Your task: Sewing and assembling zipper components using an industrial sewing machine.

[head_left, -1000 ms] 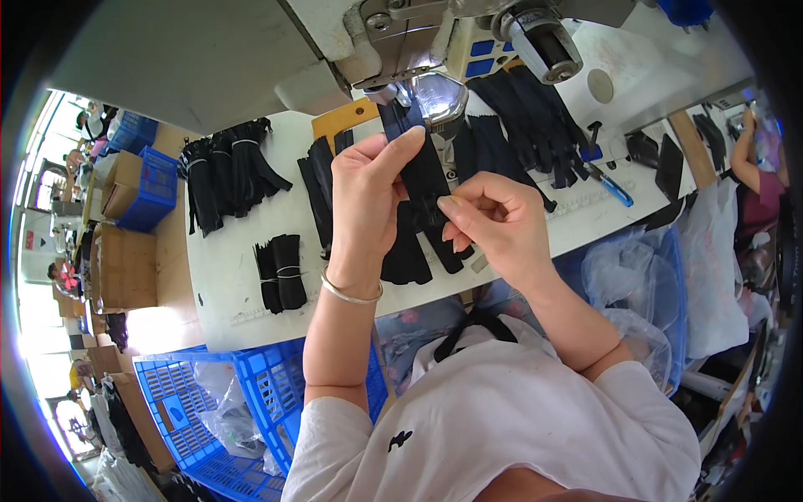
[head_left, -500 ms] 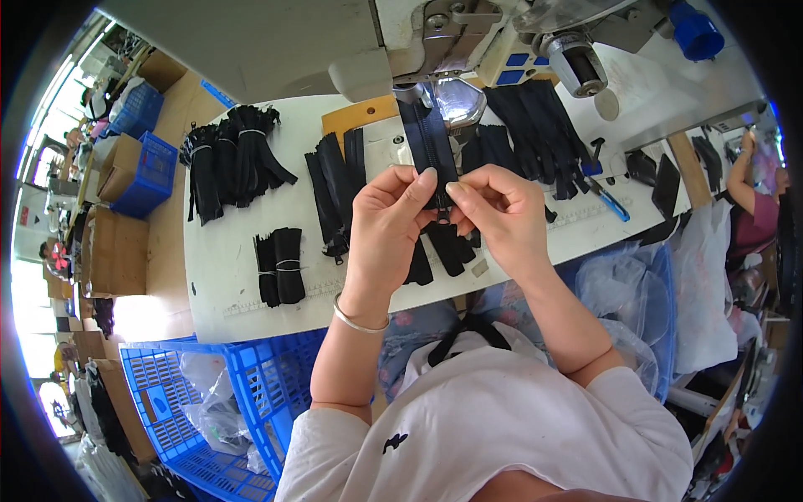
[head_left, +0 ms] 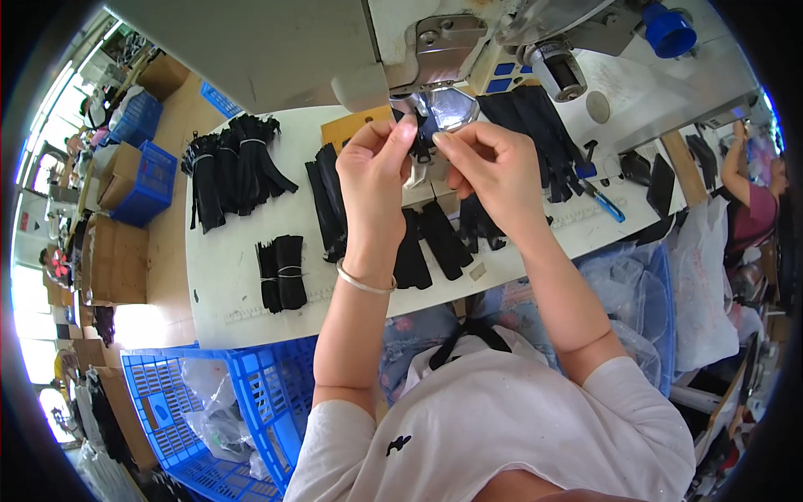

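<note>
Under the head of a sewing machine (head_left: pixel 447 58), a black zipper (head_left: pixel 423 149) is pinched at its near end by both of my hands. My left hand (head_left: pixel 374 171) grips its left side between thumb and fingers, and my right hand (head_left: pixel 495 171) holds its right side. The zipper's far part runs in beneath the machine and is mostly hidden. Close below my hands, more black zippers (head_left: pixel 443 238) lie on the white table (head_left: pixel 226 289). Other zippers (head_left: pixel 326 201) rest left of my left wrist.
Tied zipper bundles (head_left: pixel 247 159) and a smaller bundle (head_left: pixel 282 272) lie at the left. A blue-handled cutter (head_left: pixel 604 201) is at the right. Below the table's front edge stand a blue crate (head_left: pixel 242 368) and a blue bin (head_left: pixel 665 293) with clear plastic. A co-worker (head_left: pixel 744 192) is at far right.
Both hands have moved away from me, toward the machine, carrying the zipper's near end with them. More of the zipper is now under the machine. Both pinches are kept.
</note>
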Demonstrator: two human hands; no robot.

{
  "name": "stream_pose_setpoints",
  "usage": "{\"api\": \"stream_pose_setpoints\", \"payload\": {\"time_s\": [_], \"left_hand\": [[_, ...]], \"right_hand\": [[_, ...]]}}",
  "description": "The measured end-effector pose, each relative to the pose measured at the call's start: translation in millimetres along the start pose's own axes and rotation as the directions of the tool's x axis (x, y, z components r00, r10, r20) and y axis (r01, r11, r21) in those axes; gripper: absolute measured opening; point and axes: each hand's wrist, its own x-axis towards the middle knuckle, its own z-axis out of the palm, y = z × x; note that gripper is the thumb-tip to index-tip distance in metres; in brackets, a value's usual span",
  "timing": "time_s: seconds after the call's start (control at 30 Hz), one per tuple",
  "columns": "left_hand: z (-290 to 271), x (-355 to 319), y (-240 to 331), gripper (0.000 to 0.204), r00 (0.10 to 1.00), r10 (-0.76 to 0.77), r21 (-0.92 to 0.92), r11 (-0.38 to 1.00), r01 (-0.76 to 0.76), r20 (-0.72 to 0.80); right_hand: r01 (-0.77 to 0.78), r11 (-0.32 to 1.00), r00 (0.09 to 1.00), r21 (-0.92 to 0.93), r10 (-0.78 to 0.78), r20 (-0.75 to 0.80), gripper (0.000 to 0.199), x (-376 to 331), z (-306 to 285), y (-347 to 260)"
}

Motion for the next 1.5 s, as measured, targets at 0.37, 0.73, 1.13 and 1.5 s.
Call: {"api": "stream_pose_setpoints", "payload": {"time_s": [0.37, 0.73, 1.13, 1.5], "left_hand": [[-5, 32, -4, 0.015, 0.999, 0.045, -0.036, 0.998, -0.045, 0.019], [-18, 23, 5, 0.009, 0.99, 0.131, -0.102, 0.985, -0.136, -0.051], [-97, -53, -27, 0.029, 0.788, 0.614, 0.995, 0.039, -0.093, 0.05], [-21, -120, -55, 0.008, 0.735, 0.469, 0.638, 0.382, -0.668, 0.489]], "right_hand": [[-0.328, 0.943, 0.945, 0.058, 0.328, 0.011, 0.019, -91, -50, 71], [-0.122, 0.924, 0.954, -0.364, 0.008, -0.299, 0.013, -82, -92, 85], [0.062, 0.726, 0.857, -0.685, -0.391, -0.336, 0.009, -75, -124, 107], [-0.212, 0.332, 0.861, -0.919, -0.381, -0.337, 0.02, -107, -207, 135]]}}
